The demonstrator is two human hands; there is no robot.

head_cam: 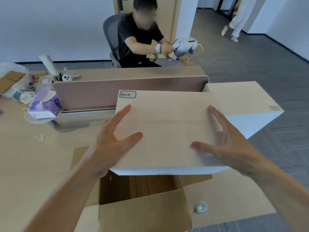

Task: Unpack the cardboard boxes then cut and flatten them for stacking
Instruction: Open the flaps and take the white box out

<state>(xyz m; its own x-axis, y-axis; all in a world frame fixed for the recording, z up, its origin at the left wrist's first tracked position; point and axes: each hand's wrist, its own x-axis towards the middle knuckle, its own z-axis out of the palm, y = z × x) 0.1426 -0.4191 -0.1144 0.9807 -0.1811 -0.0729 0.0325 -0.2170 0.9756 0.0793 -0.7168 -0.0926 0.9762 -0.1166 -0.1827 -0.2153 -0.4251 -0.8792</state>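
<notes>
At the far left of the pale wooden desk (33,156) lies a purple tissue box (44,105). Nearer the middle, the left hand (112,143) is spread with straight fingers at the left edge of a flat white cardboard box (167,114) labelled "H016". This box sits over the far rim of an open brown cardboard carton (143,213). The right hand (227,144), equally splayed and gripping nothing, flanks its right edge. A small round teal object (201,206) lies on the carton's right flap.
</notes>
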